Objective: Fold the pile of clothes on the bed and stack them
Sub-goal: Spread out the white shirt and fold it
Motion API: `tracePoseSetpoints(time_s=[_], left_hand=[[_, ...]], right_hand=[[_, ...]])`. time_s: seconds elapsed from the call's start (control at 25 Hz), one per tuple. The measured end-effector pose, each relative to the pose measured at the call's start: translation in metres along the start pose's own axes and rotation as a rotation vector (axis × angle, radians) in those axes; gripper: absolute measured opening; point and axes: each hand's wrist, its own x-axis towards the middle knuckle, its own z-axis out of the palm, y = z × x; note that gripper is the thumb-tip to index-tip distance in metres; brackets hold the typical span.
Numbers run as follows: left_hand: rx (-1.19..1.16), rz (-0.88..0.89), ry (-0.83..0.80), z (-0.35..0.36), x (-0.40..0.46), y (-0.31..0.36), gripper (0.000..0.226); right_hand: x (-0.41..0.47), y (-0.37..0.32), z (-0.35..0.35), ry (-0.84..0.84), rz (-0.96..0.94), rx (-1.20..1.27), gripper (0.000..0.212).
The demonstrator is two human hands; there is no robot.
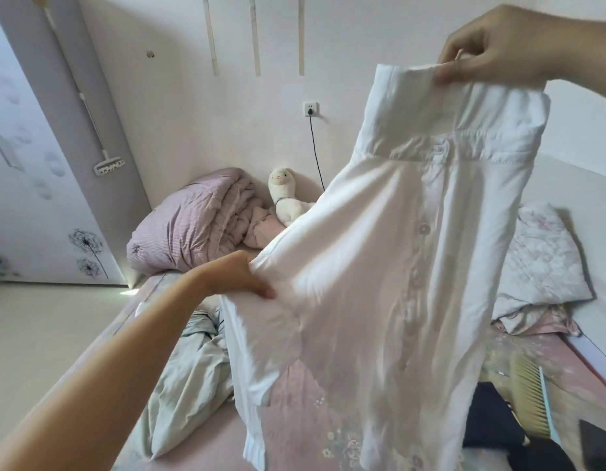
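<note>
Bed [295, 402], pink floral sheet, fills the lower view. White button-front shirt [396, 283] hangs above it, held up in the air. Pale green garment [189, 372] crumpled on the sheet, left. Right hand [492, 49] pinches the collar at top; left hand [237, 277] grips a bunch of fabric at the shirt's side.
</note>
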Motion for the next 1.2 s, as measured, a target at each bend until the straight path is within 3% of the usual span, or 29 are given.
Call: tracePoseSetpoints(time_s=[0.16,0.32,0.52,0.64,0.76,0.84,1.08,1.2], left_hand=[[0.019,-0.096,-0.102,0.043,0.031,-0.027,0.041],[0.006,-0.250,-0.264,0.122,0.074,-0.074,0.046],[-0.064,-0.455,-0.388,0.226,0.130,-0.133,0.093],[-0.142,-0.530,-0.396,0.279,0.180,-0.172,0.081],[-0.218,-0.586,-0.270,0.323,0.230,-0.206,0.038],[-0.224,-0.615,-0.185,0.352,0.266,-0.226,0.033],[0.132,-0.612,-0.135,0.407,0.371,-0.303,0.030],[0.623,-0.547,-0.013,0.444,0.408,-0.311,0.034]], right_hand=[[0.021,0.034,0.100,-0.178,0.041,0.065,0.016],[0.034,0.084,0.252,-0.329,0.115,0.214,0.019],[0.034,0.159,0.427,-0.493,0.186,0.320,0.022],[0.046,0.202,0.522,-0.532,0.190,0.284,0.023],[0.058,0.230,0.595,-0.515,0.198,0.180,0.023],[0.062,0.251,0.654,-0.503,0.201,0.096,0.027],[0.067,0.309,0.804,-0.490,0.138,-0.110,0.032],[0.079,0.330,0.865,-0.480,0.077,-0.157,0.032]])
